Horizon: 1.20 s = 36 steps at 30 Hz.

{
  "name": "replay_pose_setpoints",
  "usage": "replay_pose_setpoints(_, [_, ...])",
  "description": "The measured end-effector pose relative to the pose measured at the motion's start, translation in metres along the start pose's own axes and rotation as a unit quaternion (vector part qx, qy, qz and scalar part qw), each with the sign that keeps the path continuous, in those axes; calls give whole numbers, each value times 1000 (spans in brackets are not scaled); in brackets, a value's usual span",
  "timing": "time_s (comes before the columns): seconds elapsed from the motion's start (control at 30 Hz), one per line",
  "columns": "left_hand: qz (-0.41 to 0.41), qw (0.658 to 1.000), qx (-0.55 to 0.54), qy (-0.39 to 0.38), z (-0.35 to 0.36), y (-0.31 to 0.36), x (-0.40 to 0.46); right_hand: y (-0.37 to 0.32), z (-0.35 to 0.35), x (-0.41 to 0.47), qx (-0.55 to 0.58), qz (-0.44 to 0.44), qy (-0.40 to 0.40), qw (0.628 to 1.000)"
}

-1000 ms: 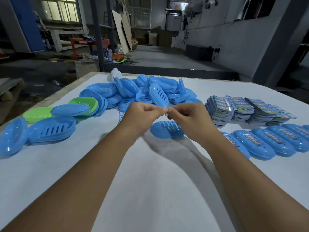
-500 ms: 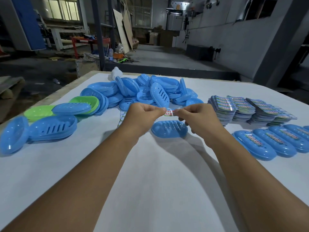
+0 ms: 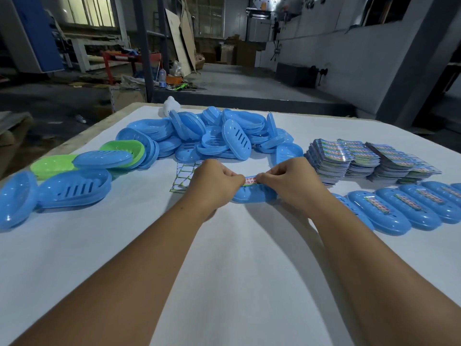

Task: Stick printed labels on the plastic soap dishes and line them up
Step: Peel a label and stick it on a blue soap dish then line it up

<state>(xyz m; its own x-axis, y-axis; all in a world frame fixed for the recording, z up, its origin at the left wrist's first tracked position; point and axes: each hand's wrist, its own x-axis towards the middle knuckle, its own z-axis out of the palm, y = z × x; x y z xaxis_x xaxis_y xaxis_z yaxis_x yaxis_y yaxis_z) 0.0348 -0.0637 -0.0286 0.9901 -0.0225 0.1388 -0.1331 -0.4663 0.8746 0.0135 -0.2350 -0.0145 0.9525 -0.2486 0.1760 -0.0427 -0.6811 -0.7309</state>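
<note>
We pinch a printed label (image 3: 250,180) between our left hand (image 3: 216,182) and right hand (image 3: 290,179), stretched directly over the blue soap dish (image 3: 252,196) beneath our fingers.

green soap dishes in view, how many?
2. One green dish lies at the table's left, partly under a blue dish; the other is nested among blue dishes just right of it. The pile may hide more.

The small white printed label (image 3: 250,180) pinched between both hands bears red Chinese characters, too small and partly covered to read surely.
</note>
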Motion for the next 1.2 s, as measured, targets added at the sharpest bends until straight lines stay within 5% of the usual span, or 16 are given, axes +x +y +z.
replay_pose_setpoints(0.83, [91, 973, 201, 60, 5, 1, -1, -6, 4, -4, -175, -24, 61, 982])
replay_pose_setpoints(1.2, [84, 981, 142, 101, -4, -1, 6, -13, 4, -16, -109, -146, -121, 976])
